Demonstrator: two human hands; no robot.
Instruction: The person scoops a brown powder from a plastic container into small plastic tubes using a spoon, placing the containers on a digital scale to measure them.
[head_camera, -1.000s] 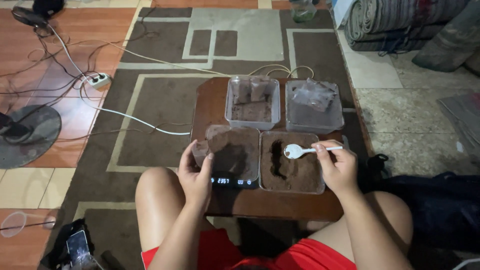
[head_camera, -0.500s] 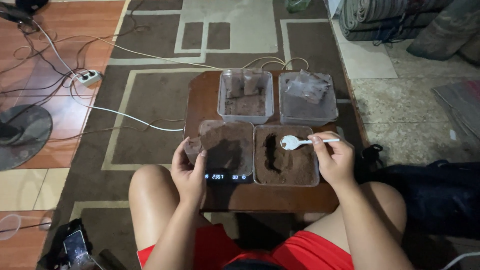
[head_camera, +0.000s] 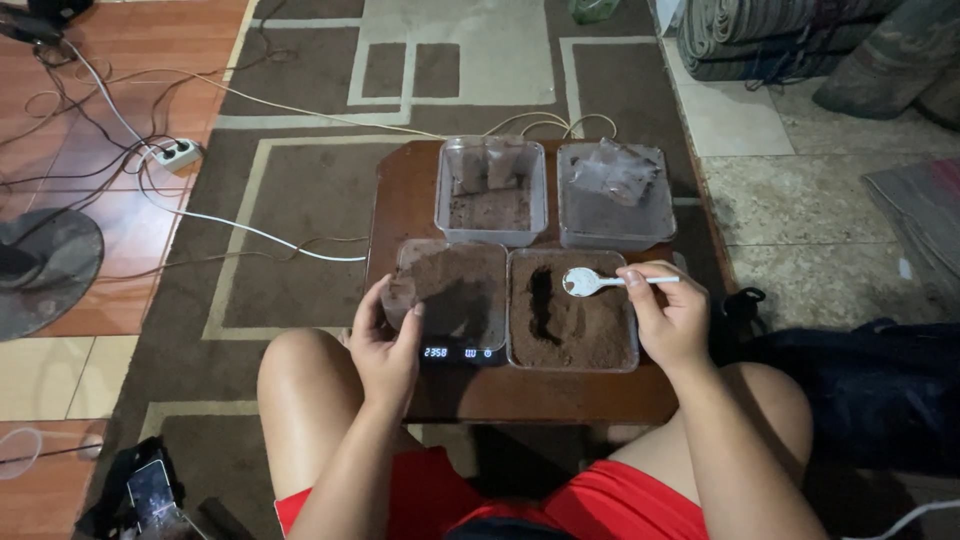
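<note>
the left hand (head_camera: 385, 345) curls around a small clear plastic bag (head_camera: 398, 297) of brown powder, pinching it at the near-left corner of the container (head_camera: 455, 290) sitting on the digital scale (head_camera: 455, 352). the right hand (head_camera: 668, 320) is closed on the handle of a white plastic spoon (head_camera: 600, 283), its long axis lying sideways, bowl pointing toward the left hand, over a square tub (head_camera: 572, 315) of loose, grainy brown powder. beyond the hands, two more clear tubs (head_camera: 492, 195) hold filled bags, making four containers on the dark wooden table (head_camera: 400, 195).
</note>
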